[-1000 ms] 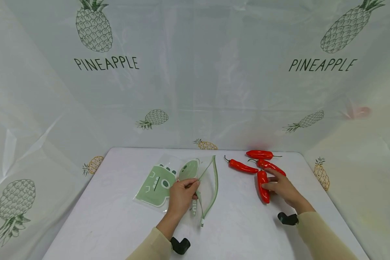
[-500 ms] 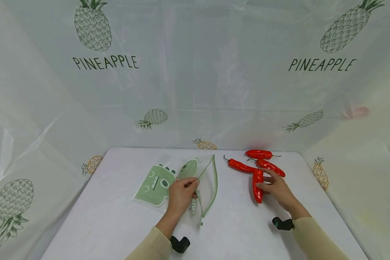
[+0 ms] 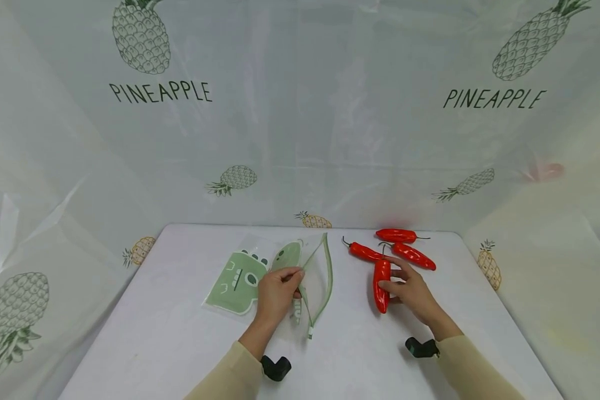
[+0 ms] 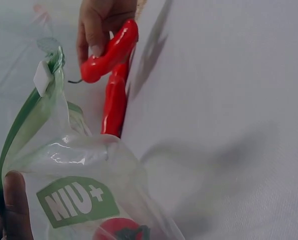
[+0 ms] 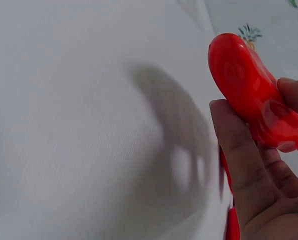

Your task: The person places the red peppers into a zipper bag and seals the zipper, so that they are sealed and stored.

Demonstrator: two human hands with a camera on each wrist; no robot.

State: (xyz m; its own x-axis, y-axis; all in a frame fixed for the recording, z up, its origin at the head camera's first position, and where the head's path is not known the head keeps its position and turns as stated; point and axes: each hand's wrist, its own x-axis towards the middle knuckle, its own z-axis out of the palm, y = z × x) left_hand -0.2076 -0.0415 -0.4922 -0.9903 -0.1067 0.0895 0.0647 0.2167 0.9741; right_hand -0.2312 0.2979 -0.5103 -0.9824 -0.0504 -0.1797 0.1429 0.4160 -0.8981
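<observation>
My left hand (image 3: 276,294) pinches the green-edged mouth of a clear zip bag (image 3: 234,284) printed with a green cartoon animal. The mouth gapes toward the right, and in the left wrist view a white slider (image 4: 43,78) sits at one end of its green strip. In my right hand (image 3: 414,293) is a red chili pepper (image 3: 381,284), gripped between thumb and fingers with its stem pointing away from me. The right wrist view shows this glossy pepper (image 5: 244,75) raised over the table, its shadow falling on the white surface. A gap separates pepper and bag mouth.
Three more red chili peppers lie behind the right hand: one at the left (image 3: 363,251), one at the right (image 3: 414,256) and one at the back (image 3: 396,235). A pineapple-print sheet (image 3: 300,122) closes off the white table (image 3: 180,333) at the back and sides.
My right hand has moved left with the chili pepper, away from the other peppers and closer to the bag. The left hand keeps its pinch on the bag's mouth.
</observation>
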